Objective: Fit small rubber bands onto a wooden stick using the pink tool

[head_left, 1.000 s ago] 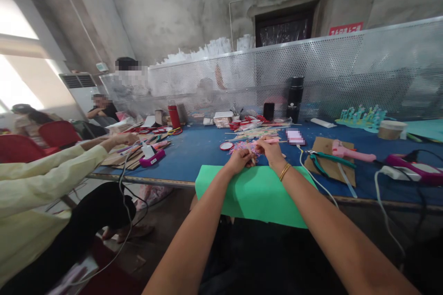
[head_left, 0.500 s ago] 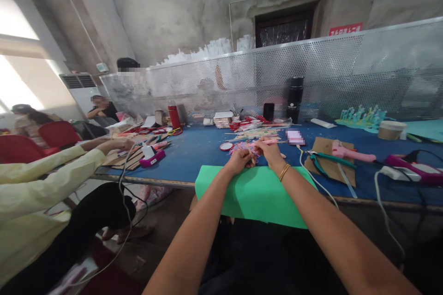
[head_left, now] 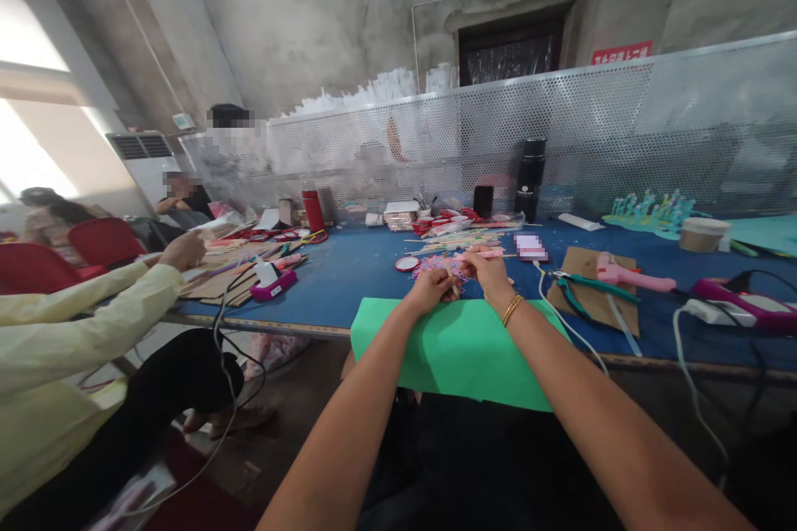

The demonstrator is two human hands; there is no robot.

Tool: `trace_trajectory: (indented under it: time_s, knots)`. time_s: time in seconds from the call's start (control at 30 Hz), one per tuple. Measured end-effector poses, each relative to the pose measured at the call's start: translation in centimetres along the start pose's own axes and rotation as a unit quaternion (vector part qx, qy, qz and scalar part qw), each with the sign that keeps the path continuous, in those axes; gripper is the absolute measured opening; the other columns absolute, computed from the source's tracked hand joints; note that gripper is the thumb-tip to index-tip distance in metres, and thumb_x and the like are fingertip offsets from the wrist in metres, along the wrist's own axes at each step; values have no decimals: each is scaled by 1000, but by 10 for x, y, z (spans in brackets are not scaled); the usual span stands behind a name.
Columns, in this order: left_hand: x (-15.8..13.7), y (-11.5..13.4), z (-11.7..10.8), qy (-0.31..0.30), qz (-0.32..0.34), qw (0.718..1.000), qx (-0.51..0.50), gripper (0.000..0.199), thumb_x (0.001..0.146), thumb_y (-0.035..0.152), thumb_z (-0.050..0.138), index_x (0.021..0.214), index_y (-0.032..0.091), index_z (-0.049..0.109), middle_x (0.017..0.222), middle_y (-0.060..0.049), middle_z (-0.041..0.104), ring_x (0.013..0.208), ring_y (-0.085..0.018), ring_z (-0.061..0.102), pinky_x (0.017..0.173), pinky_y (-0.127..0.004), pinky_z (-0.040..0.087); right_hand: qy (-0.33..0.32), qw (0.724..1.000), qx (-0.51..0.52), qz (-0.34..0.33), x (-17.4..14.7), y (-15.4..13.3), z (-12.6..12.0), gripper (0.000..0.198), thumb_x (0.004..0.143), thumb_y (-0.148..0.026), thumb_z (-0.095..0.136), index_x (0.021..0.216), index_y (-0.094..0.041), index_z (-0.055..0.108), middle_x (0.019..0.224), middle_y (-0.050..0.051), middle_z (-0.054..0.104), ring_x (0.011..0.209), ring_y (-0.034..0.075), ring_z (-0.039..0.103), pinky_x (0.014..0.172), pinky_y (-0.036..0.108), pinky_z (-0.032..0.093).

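My left hand point(head_left: 432, 290) is closed in a pinch around a small pale stick-like piece point(head_left: 446, 265), mostly covered by the fingers. Just to its right, my right hand point(head_left: 487, 272) grips a slim pink pen-like tool point(head_left: 495, 254), its near end pointing at the left fingers. A thin stick-like end runs out to the right of the tool. Beneath and behind both hands lies a heap of pink and purple thin strands point(head_left: 425, 267). A green sheet point(head_left: 461, 353) hangs over the table edge under my wrists.
Wooden sticks point(head_left: 445, 241) and a red-rimmed round lid point(head_left: 407, 264) lie beyond my hands. Rightward are a phone point(head_left: 530, 246), teal pliers point(head_left: 576, 299), a pink glue gun point(head_left: 635, 272) and a white cable. A black flask point(head_left: 531, 181) stands behind. At left, a co-worker's hand point(head_left: 184, 250) reaches over cardboard.
The co-worker's hand at left has lifted and drawn back toward the left. My own hands stay nearly in place, with only a slight shift of the fingers.
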State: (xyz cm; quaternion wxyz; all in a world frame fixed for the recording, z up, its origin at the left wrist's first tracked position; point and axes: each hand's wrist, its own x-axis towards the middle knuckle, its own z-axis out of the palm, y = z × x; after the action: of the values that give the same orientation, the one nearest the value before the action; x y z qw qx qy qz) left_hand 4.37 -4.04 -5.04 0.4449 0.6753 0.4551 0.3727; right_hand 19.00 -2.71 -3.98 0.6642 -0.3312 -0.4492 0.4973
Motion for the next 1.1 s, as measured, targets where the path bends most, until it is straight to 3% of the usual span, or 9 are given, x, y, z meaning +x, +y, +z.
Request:
trace_trajectory:
  time_s: [0.2, 0.37, 0.53, 0.73, 0.9, 1.1]
  knots:
    - [1, -1, 0, -1, -2, 1000, -6, 34, 80, 47, 68, 70, 15, 60, 61, -1, 65, 51, -9, 55, 54, -22, 45, -28, 1000, -9, 2, 0, 2, 1, 23, 58, -35, 76, 60, -19, 59, 53, -2, 63, 47, 10, 55, 45, 20, 44]
    - [1, -2, 0, 4, -7, 1000, -4, 33, 81, 45, 67, 68, 15, 58, 62, -1, 65, 53, -10, 56, 56, -23, 46, 6, 1000, 3, 0, 0, -1, 0, 26, 56, -36, 76, 60, -19, 57, 50, -3, 60, 43, 9, 52, 44, 21, 42]
    - [0, 0, 1, 1, -7, 1000, -4, 31, 82, 43, 66, 70, 15, 59, 62, 0, 64, 52, -10, 55, 56, -23, 46, -37, 999, -4, 10, -1, 0, 1, 24, 57, -35, 76, 60, -19, 58, 53, -2, 63, 46, 10, 54, 45, 20, 43]
    - [0, 2, 0, -1, -10, 1000, 7, 34, 81, 45, 66, 68, 15, 58, 61, 0, 63, 52, -10, 54, 56, -23, 46, 3, 1000, 4, 1, 1, 0, 0, 26, 56, -37, 76, 59, -19, 57, 50, -3, 60, 43, 10, 52, 43, 21, 42]
    - [0, 1, 0, 7, -8, 1000, 3, 33, 80, 45, 68, 70, 15, 59, 62, 0, 64, 51, -10, 54, 56, -24, 46, -37, 999, -5, 5, 0, 1, 1, 24, 57, -35, 75, 59, -19, 58, 52, -2, 63, 45, 10, 55, 44, 21, 43]
    - [0, 2, 0, 2, -4, 1000, -2, 34, 80, 45, 68, 67, 15, 59, 60, -1, 64, 51, -9, 55, 55, -23, 46, 13, 1000, 5, -2, 1, 0, 0, 26, 56, -36, 77, 59, -19, 57, 48, -3, 59, 42, 9, 51, 42, 21, 41]
